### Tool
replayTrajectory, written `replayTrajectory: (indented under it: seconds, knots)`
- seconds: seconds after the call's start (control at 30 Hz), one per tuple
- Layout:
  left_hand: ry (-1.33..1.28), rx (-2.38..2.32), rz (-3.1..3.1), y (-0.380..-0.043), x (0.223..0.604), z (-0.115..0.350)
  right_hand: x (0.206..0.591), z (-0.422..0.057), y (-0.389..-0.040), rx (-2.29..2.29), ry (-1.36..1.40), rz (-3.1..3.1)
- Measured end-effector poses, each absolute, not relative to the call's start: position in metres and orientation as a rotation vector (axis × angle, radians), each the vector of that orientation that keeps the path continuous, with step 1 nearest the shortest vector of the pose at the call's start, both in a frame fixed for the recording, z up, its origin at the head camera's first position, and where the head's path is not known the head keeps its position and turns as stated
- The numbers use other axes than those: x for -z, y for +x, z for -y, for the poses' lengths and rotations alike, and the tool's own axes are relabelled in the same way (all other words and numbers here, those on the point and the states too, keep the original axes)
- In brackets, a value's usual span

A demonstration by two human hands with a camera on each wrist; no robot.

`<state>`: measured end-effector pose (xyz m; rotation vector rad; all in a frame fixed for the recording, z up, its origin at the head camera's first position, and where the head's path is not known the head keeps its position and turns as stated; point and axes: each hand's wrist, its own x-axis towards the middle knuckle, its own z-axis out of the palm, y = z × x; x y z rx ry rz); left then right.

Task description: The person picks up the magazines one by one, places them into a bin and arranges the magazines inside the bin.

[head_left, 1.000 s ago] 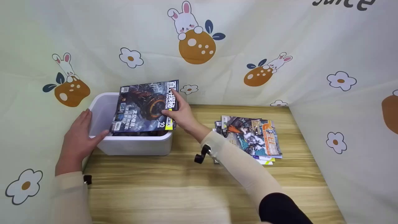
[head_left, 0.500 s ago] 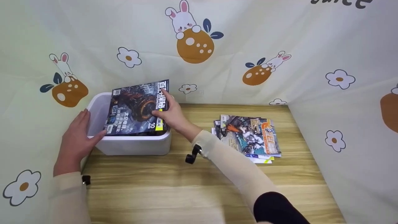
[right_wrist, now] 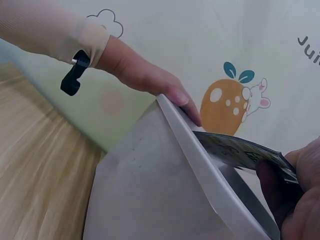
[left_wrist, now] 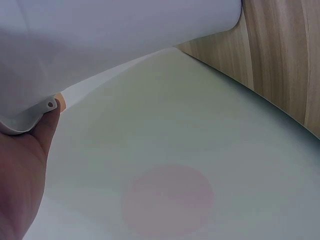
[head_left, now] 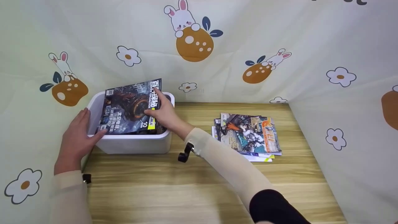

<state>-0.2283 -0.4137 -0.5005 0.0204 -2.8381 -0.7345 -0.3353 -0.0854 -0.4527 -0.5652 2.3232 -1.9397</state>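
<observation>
My right hand (head_left: 166, 113) pinches a dark magazine (head_left: 127, 107) by its right side, thumb on the cover and fingers at the edge. The magazine tilts inside the opening of a white plastic bin (head_left: 133, 144), its back right corner above the rim. In the right wrist view, the magazine's edge (right_wrist: 235, 150) dips behind the bin's rim. My left hand (head_left: 74, 140) rests against the bin's front left corner, thumb on the rim and fairly straight fingers along the left side. The left wrist view shows part of this hand (left_wrist: 22, 175) against a lip of the bin.
A stack of magazines (head_left: 252, 133) lies to the right on the wooden table (head_left: 192, 186). Patterned cloth (head_left: 224, 77) stands behind and at both sides, close to the bin's back and left. Dark printed matter lies low in the bin, mostly hidden.
My right hand has moved left and slightly down with the magazine, which sits farther over and lower into the bin. The left hand and the stack stay in place.
</observation>
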Motion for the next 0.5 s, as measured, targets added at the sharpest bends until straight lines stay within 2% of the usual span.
replayTrajectory:
  seconds: [0.5]
  knots:
    - [0.026,0.730,2.854,-0.2278,0.5008,0.4138,0.4569,0.0944,-0.3313,1.748,-0.581,-2.432]
